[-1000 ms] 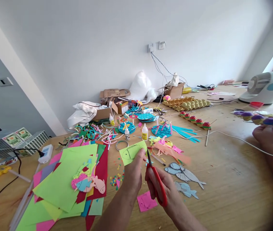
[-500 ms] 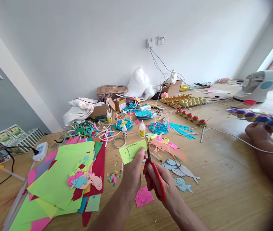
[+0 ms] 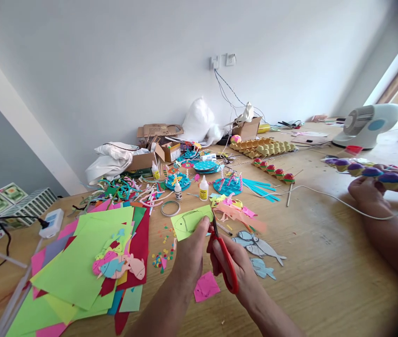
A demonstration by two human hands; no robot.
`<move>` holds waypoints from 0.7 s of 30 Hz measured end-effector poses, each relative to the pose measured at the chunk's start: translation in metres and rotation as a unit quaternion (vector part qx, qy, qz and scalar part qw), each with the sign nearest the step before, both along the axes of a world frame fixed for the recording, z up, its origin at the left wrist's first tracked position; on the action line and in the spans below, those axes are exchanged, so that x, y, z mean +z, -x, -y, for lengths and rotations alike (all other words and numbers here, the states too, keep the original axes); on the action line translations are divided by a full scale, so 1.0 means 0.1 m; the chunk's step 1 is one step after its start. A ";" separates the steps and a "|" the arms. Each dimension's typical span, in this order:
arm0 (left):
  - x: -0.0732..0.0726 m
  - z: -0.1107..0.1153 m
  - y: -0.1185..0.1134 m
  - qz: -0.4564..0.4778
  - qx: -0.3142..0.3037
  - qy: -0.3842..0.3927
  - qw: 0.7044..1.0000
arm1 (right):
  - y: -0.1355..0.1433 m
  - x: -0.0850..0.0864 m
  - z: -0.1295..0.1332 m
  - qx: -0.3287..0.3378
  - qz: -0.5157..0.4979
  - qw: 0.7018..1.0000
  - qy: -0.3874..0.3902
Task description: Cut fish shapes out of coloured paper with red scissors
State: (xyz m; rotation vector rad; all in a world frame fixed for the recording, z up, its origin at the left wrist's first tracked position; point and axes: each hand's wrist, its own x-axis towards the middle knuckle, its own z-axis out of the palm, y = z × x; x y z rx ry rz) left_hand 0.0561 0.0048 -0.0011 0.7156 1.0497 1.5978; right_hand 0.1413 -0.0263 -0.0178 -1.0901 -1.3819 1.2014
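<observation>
A light green paper card [image 3: 187, 224] with a fish drawn on it in dark lines is pinched in my left hand [image 3: 196, 243], its thumb lying on the right part of the drawing. My right hand [image 3: 238, 262] is wrapped round the red handles of a pair of scissors [image 3: 229, 267]. The blades point up at the card's right edge and seem to touch it. On the wood below lies a pink paper square [image 3: 206, 286] with drawn lines. Grey-blue cut-out paper fish [image 3: 264, 248] rest to the right of my right hand.
Coloured paper sheets [image 3: 68, 262] with small paper fish [image 3: 137, 267] lie at left. Behind my hands stand a glue bottle [image 3: 203, 189], blue decorated discs [image 3: 227, 185] and a tape roll [image 3: 170, 208]. At right, another person's hand [image 3: 367, 192] holds a painted egg-carton strip [image 3: 391, 180]; a white cable crosses there.
The view has shifted slightly, so most things sit a little further left. My hands, the card and the scissors keep nearly the same pose.
</observation>
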 end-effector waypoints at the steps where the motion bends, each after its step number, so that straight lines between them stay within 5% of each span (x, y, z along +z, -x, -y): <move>1: 0.00 0.00 0.00 -0.001 -0.001 -0.002 1.000 | 0.00 0.00 0.00 0.002 -0.003 1.000 0.002; 21: 0.00 0.00 -0.01 0.008 -0.006 -0.005 1.000 | -0.01 0.04 0.02 -0.017 -0.010 0.999 0.045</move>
